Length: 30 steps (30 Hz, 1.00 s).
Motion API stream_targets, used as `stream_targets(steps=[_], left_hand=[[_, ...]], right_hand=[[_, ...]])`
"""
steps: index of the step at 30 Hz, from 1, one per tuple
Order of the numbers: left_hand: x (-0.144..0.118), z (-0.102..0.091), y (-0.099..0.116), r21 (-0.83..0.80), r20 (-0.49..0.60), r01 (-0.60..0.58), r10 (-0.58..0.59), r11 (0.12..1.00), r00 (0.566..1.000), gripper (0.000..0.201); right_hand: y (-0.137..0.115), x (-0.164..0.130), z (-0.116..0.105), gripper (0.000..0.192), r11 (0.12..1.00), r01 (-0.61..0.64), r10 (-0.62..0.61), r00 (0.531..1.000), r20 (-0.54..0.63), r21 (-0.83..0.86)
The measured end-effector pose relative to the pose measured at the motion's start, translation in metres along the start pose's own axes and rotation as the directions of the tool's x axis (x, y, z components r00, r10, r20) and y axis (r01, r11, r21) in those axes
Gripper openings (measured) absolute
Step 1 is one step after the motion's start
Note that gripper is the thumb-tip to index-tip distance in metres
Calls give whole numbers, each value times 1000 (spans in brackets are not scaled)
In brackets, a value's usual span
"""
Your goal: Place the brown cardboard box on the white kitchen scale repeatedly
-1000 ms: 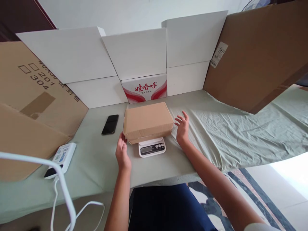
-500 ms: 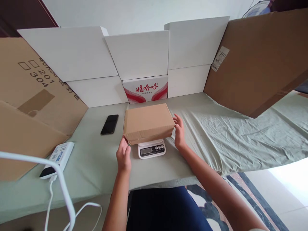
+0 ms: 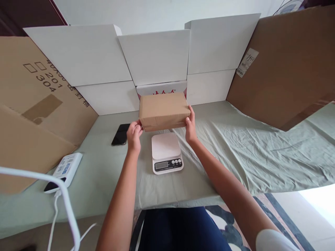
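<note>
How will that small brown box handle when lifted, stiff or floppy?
The small brown box is probably fairly stiff, since its cardboard faces look flat and its edges straight. Those flat sides make rolling unlikely. It might tilt if the left grip or right grip slipped, as they hold opposite ends.

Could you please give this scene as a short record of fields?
Left hand: on left end of small brown box
Right hand: on the box's right end
Box: held in both hands, off the scale
Scale: white, on green cloth, display at near end
Phone: black, flat, partly behind the left hand
White device: at left, cable plugged in
Background: white boxes between brown cardboard
</note>
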<state>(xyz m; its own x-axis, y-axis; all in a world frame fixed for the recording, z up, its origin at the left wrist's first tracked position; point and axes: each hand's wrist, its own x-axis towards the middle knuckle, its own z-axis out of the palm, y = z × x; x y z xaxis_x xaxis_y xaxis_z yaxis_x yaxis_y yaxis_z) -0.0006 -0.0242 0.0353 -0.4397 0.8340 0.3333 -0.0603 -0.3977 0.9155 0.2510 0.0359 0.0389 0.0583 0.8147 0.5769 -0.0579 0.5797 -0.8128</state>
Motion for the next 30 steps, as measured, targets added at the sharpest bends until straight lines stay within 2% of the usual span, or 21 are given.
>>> stream_targets(steps=[3,7,12,16,19,21,23,25,27,28,30], left_hand=[[10,5,-27,-42,-90,62,-65,997,994,42],[7,0,-51,-34,-108,118,-121,992,987,45],[11,-2,-58,-53,-128,153,-158,987,979,54],[11,0,-61,-23,-122,175,-176,984,977,59],[11,-7,-55,-28,-164,165,-168,986,972,64],[13,-17,-46,-59,-227,111,-122,992,966,63],[16,-29,-34,-102,-285,54,-81,993,955,60],[18,-38,-24,-143,-322,50,-95,988,942,58],[19,-39,-19,-166,-334,98,-150,981,931,60],[18,-37,-19,-170,-332,125,-176,978,927,61],[17,-28,-23,-162,-313,163,-207,973,927,64]], right_hand=[[24,4,7,75,999,-48,48,999,-19,-10],[43,-4,8,74,995,-101,101,995,23,9],[46,-7,8,64,984,-176,175,983,46,3],[49,-3,12,65,978,-210,210,976,50,4],[54,5,7,69,972,-232,232,973,-7,41],[58,15,-9,73,954,-277,293,943,-156,114],[64,26,-35,76,923,-318,378,853,-360,215],[69,35,-61,76,902,-323,425,777,-464,287],[73,40,-79,72,866,-345,494,704,-510,362],[74,40,-83,70,851,-361,518,692,-502,380],[74,37,-77,64,838,-400,534,738,-411,370]])
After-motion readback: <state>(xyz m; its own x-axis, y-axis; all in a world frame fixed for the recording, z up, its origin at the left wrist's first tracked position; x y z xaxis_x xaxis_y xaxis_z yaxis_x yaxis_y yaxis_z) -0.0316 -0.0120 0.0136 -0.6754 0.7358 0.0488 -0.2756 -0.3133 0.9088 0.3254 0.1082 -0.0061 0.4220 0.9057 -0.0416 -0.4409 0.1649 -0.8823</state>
